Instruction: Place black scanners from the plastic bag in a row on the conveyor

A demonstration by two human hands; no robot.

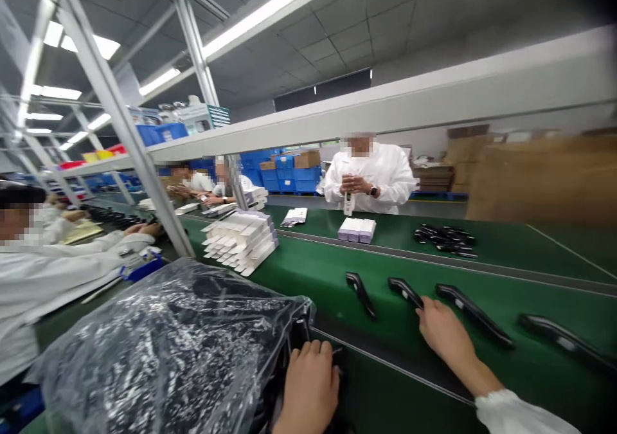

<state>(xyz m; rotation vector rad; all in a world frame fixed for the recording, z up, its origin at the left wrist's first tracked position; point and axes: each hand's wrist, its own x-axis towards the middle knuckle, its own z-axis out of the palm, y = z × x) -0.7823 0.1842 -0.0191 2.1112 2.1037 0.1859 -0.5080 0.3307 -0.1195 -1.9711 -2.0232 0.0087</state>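
Note:
My right hand (446, 331) reaches over the green conveyor belt (313, 263). Its fingers are closed on the lower end of a black curved handheld device (403, 290) lying there. Similar black devices lie on both sides: one to the left (360, 294), one just right of my hand (475, 315), and another at far right (569, 343). My left hand (311, 382) is at the mouth of a large clear plastic bag (178, 344). Its fingers curl down over dark items that I cannot make out, with their tips partly hidden.
Across the belt, a person (371, 170) in white holds a small white object. White boxes (241, 238) are stacked beyond the bag, with smaller boxes (357, 229) and a black pile (443, 238) opposite. A metal post (125, 112) rises at left, near another worker's sleeve (96, 257).

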